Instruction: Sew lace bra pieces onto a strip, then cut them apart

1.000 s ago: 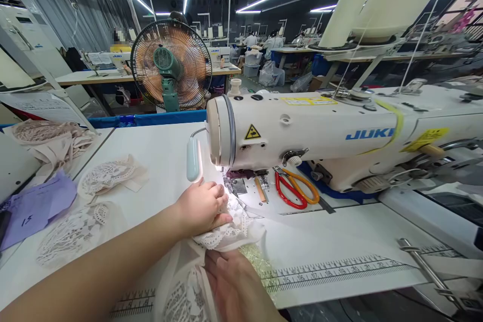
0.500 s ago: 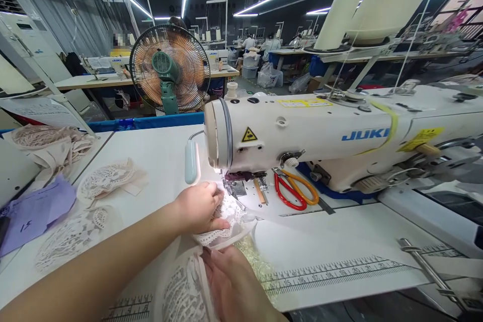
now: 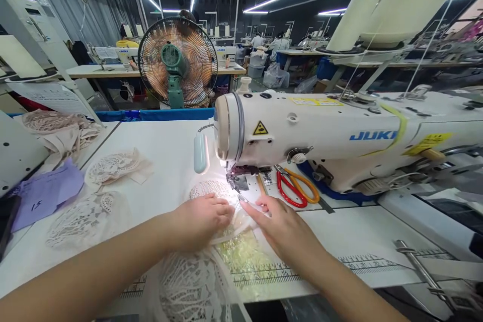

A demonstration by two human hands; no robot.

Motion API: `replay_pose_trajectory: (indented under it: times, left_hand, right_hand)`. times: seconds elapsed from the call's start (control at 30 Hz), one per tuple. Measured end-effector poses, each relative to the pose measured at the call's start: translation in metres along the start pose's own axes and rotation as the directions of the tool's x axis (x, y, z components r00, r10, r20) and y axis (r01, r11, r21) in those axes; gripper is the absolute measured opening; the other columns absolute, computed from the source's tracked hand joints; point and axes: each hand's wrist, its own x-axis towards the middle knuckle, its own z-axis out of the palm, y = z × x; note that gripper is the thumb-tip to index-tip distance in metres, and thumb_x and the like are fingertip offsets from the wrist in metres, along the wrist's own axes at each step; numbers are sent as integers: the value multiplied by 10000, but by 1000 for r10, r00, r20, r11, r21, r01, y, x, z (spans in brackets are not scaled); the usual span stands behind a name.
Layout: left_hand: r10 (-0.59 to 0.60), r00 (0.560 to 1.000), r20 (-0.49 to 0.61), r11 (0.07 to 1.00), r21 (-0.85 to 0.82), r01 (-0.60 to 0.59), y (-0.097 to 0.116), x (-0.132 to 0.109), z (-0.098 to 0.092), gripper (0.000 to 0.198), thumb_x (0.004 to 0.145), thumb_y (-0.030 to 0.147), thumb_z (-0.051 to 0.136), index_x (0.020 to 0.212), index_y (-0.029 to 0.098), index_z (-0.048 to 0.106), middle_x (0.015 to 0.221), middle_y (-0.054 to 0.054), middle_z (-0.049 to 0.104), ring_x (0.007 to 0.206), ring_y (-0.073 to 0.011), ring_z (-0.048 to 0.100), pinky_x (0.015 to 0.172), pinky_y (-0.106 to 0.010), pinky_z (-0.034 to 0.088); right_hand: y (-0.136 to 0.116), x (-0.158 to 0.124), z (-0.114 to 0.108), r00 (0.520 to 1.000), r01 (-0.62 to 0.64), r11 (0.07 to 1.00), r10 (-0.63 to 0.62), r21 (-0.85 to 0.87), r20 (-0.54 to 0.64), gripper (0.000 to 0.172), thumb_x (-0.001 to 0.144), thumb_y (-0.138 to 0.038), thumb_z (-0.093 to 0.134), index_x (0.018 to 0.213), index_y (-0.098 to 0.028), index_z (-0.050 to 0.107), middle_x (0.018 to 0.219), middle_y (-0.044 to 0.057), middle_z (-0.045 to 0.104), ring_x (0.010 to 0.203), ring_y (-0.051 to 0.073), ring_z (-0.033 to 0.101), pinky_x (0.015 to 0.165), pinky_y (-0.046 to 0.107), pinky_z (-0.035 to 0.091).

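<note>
A cream lace bra [image 3: 192, 282] lies partly under the sewing machine's needle area, with one lace cup hanging over the table's front edge. My left hand [image 3: 206, 221] rests on the upper cup, its fingers together and gripping the lace just left of the presser foot [image 3: 234, 181]. To the right of the foot, my right hand [image 3: 279, 221] pinches the bra's pale edge between thumb and forefinger. Lamp glare washes out the fabric at the needle. The white sewing machine [image 3: 320, 126] reaches over from the right.
Red-handled scissors [image 3: 290, 190] and an orange-handled tool [image 3: 305, 186] lie beneath the machine arm. More lace cups [image 3: 113, 166] and a purple marked paper [image 3: 49, 193] are at left. A small lamp [image 3: 199, 153] hangs beside the machine head. A fan [image 3: 175, 60] stands behind the table.
My right hand has come up from below the fabric to the bra's edge right of the foot. My left hand has slid slightly down, flatter on the lace. The view has shifted a little left.
</note>
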Motion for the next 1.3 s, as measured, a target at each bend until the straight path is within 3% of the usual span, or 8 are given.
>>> replay_pose_trajectory:
  times: [0.07, 0.23, 0.4, 0.53, 0.73, 1.0, 1.1, 1.3]
  left_hand:
    - [-26, 996, -87, 999, -47, 22, 11, -2, 8, 311, 716, 82, 541, 1009, 141, 626, 1264, -87, 583, 1182, -226, 510, 1072, -397, 325]
    - [-78, 955, -286, 997, -32, 71, 23, -7, 29, 176, 798, 245, 546, 913, 137, 623, 1171, -101, 630, 1064, -244, 577, 957, -408, 433]
    - [-4, 910, -415, 996, 78, 40, 4, -10, 45, 192, 840, 47, 429, 848, 154, 588, 1091, -52, 664, 1048, -203, 581, 946, -385, 407]
    - [45, 878, -476, 993, 119, 14, -14, -10, 43, 261, 883, 31, 374, 806, 153, 592, 1018, -40, 688, 1035, -193, 584, 994, -403, 361]
    - [223, 857, -465, 957, 269, -104, -24, -3, 32, 304, 944, 125, 347, 1157, 145, 563, 1258, -84, 591, 1164, -223, 522, 987, -423, 387]
    - [155, 948, -279, 983, 143, -119, -22, 7, 24, 357, 849, 288, 517, 1163, 129, 578, 1120, -102, 643, 1139, -254, 516, 1018, -433, 357]
    - [180, 936, -302, 975, 179, -130, -29, 10, 24, 284, 898, 247, 458, 1126, 176, 611, 1108, -95, 649, 1125, -237, 524, 1012, -424, 356]
    - [231, 915, -331, 957, 245, -153, -45, 16, 25, 283, 940, 170, 400, 1086, 200, 642, 1139, -68, 657, 1095, -209, 550, 1019, -436, 354]
  right_hand:
    - [5, 7, 7, 996, 81, 996, -83, -47, -40, 483, 788, -3, 399, 1129, -266, 617, 1012, 88, 623, 835, 214, 575, 654, 307, 467]
    - [1, 9, 14, 968, 239, 967, -229, 93, -106, 253, 878, -88, 423, 836, -174, 658, 869, 47, 681, 798, 183, 554, 701, 305, 445]
    - [-10, 2, 19, 979, 195, 967, -181, 167, -92, 209, 879, -104, 451, 877, -175, 648, 860, 27, 698, 764, 172, 557, 675, 295, 438]
    - [-18, 8, 23, 992, 124, 982, -118, 141, -48, 172, 823, -66, 514, 778, -173, 641, 793, 15, 684, 699, 164, 547, 600, 273, 417]
    - [-24, 16, 29, 997, 71, 996, -69, 58, -24, 212, 751, 4, 501, 725, -164, 627, 734, 33, 652, 675, 172, 530, 564, 267, 416]
    - [-26, 12, 29, 996, 93, 994, -94, 59, 3, 299, 807, -54, 432, 1008, -130, 640, 929, 96, 685, 806, 219, 569, 707, 342, 492]
    - [-25, 8, 30, 994, 111, 992, -110, 64, -18, 387, 816, -60, 402, 1135, -134, 608, 1068, 108, 676, 880, 226, 582, 753, 362, 504]
    - [-25, 8, 32, 996, 87, 995, -87, 51, -3, 384, 821, -84, 405, 1146, -104, 609, 1160, 124, 651, 928, 241, 590, 774, 381, 520]
